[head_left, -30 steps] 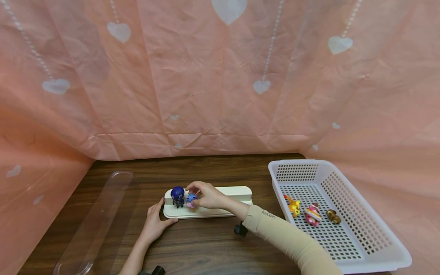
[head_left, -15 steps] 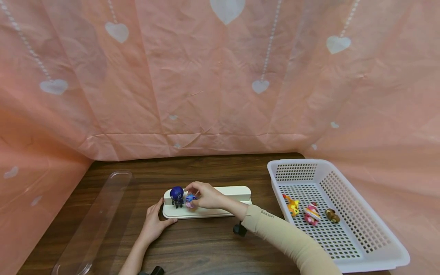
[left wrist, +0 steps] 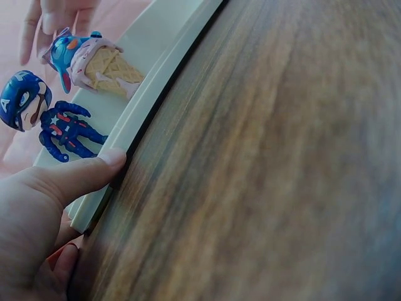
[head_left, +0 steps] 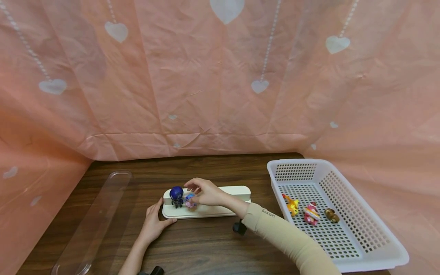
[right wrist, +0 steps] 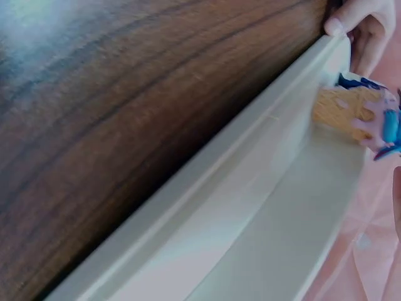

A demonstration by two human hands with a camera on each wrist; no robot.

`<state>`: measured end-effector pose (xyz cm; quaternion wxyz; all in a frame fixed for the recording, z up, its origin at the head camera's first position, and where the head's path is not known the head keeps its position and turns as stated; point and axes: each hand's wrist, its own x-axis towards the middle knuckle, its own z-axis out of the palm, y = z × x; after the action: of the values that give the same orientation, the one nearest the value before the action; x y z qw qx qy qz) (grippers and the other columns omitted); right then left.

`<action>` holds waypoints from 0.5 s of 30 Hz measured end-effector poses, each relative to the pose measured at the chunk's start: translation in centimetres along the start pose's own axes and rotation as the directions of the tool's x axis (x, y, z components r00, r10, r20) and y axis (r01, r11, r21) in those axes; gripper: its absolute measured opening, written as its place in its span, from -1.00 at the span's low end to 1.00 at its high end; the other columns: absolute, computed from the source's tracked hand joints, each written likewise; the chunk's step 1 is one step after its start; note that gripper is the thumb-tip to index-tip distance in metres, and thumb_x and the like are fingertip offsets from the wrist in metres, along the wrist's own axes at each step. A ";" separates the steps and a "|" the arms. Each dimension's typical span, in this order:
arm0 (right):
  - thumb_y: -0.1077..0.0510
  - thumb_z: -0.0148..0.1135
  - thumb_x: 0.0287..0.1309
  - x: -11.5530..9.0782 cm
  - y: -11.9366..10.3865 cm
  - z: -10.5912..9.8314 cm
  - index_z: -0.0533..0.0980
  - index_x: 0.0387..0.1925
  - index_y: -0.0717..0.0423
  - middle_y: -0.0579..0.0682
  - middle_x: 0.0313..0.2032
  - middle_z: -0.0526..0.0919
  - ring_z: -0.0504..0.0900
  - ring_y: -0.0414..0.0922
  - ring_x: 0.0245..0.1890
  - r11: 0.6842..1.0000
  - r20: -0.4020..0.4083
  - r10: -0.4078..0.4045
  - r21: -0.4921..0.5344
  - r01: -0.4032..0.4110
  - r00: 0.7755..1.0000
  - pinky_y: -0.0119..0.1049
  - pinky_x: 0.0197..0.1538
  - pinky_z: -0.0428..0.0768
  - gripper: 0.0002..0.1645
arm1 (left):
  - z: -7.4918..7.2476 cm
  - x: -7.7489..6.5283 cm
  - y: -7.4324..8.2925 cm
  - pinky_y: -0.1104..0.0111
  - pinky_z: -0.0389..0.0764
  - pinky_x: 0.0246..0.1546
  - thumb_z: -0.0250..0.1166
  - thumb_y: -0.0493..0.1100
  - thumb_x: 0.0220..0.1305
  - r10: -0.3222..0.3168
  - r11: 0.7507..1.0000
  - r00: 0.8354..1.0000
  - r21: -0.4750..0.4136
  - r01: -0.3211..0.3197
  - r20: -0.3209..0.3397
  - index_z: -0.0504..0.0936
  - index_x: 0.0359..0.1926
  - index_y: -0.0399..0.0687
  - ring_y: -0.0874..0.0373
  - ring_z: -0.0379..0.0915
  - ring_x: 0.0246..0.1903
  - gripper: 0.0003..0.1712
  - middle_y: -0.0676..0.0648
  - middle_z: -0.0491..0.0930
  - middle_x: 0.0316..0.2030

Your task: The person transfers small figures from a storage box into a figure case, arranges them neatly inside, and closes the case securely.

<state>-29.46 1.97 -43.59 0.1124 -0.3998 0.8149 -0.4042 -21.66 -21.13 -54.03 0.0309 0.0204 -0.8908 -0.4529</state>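
A white display stand (head_left: 209,212) lies on the wooden table. My left hand (head_left: 152,224) grips its left end, thumb (left wrist: 94,174) on the front edge and fingers round the side. Upright on the stand's left part is a figurine in a dark blue helmet (head_left: 177,195). Just right of it stands a blue figurine on an ice cream cone (left wrist: 100,66). My right hand (head_left: 208,193) hovers over the cone figurine with its fingers spread apart. In the left wrist view those fingers sit behind the figurine's head, seemingly off it.
To the right, a white perforated basket (head_left: 347,259) holds a yellow figurine (head_left: 293,207), a pink figurine (head_left: 311,214) and a small brown one (head_left: 332,215). A long clear plastic cover (head_left: 99,214) lies at the left. Pink curtain surrounds the table.
My right hand's fingers have loosened from the cone figurine and lifted slightly. The figurine stays standing beside the helmeted one. My left hand keeps its grip on the stand.
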 end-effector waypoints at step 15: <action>0.34 0.35 0.13 -0.4 -1.4 -2.6 0.49 0.11 0.22 0.12 -0.05 0.63 0.61 0.04 -0.02 0.994 -0.108 -0.100 0.034 0.104 0.989 -0.25 0.04 0.61 -0.52 | 0.0 0.0 -0.1 -0.19 0.13 0.30 0.55 -0.07 0.01 0.000 1.000 1.000 0.002 0.000 0.001 0.02 0.45 -0.49 -0.32 -0.06 0.34 0.19 -0.52 0.14 0.35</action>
<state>-29.75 3.21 -40.95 0.0562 -0.4167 0.7900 -0.4462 -21.71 -21.18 -54.15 0.0304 0.0202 -0.8912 -0.4520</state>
